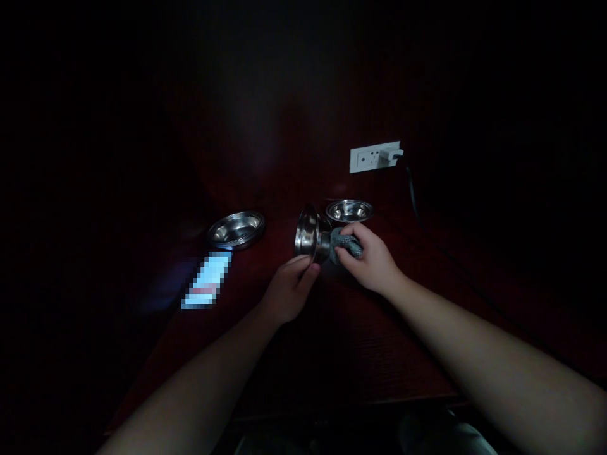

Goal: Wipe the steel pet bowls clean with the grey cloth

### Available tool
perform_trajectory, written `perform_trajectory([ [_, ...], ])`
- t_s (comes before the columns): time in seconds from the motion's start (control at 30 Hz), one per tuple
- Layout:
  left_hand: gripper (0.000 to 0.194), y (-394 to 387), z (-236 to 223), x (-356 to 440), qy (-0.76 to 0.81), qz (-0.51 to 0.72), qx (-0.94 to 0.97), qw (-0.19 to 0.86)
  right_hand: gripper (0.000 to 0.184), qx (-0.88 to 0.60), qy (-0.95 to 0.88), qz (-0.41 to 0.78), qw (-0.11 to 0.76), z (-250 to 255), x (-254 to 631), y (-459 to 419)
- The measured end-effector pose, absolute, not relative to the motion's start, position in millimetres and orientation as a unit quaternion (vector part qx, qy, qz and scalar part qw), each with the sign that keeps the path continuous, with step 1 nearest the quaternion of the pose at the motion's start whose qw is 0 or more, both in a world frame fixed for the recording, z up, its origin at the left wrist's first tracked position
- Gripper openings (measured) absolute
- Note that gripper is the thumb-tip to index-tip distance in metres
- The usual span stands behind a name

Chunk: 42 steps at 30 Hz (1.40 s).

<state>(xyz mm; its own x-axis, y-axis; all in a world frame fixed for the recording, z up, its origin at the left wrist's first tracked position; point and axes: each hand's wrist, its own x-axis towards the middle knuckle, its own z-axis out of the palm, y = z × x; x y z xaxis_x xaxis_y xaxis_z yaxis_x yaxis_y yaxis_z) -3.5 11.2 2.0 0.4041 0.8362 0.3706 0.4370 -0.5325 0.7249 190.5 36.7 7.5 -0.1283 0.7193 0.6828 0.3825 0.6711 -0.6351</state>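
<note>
Two hands are working beside the tilted metal bowl [307, 232]: left of it, a shallow dish [236, 230] is resting; at its rim, the left hand [290, 287] is pinching; right of it, the right hand [372, 258] is gripping a gray cloth [348, 245].

a white wall socket [374, 157] above a dark red table [360, 354] in dim light.

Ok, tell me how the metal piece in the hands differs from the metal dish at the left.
The held metal piece is tipped on its side; the left dish lies with its opening up. The held metal piece has a narrower neck, while none shows on the left dish. The left hand grips the held metal piece; no hand touches the left dish. Both are shiny and silvery.
</note>
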Motion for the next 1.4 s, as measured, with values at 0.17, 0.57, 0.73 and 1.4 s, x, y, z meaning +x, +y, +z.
perform_trajectory([
  [0.17, 0.039, 12, 1, -5, 0.415, 0.370, 0.791, 0.254, 0.013, -0.396, -0.717, 0.152, 0.553, 6, 192, 40],
  [0.57, 0.045, 9, 2, -4, 0.405, 0.426, 0.740, 0.326, 0.013, -0.407, -0.704, 0.186, 0.552, 0, 195, 47],
  [0.73, 0.047, 7, 3, -2, 0.395, 0.446, 0.722, 0.352, 0.012, -0.408, -0.711, 0.198, 0.538, -1, 194, 47],
  [1.4, 0.049, 11, -9, 0, 0.361, 0.527, 0.631, 0.441, 0.012, -0.428, -0.723, 0.179, 0.511, 0, 193, 45],
])
